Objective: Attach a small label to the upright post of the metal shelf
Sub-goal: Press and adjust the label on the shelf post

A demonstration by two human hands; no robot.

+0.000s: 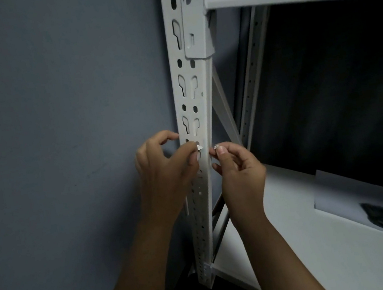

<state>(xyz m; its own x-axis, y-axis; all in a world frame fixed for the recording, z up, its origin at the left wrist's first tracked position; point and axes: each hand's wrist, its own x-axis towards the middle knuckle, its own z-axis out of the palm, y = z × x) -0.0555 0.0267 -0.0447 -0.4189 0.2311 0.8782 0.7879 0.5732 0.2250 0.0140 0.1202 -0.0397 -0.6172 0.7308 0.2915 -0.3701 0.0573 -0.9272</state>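
Both hands hold the label across the upright post (192, 109), the left hand (164, 172) pinching one white corner (199, 147), the right hand (238, 175) the other (216, 146); pressing it flat likely comes next.

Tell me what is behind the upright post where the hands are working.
Behind the post a grey wall shows on its left, a diagonal brace on its right. Directly behind is covered by the post, left hand and right hand.

Both hands (164, 169) (238, 175) at white post (200, 118) (tiny label (199, 147) pinched)
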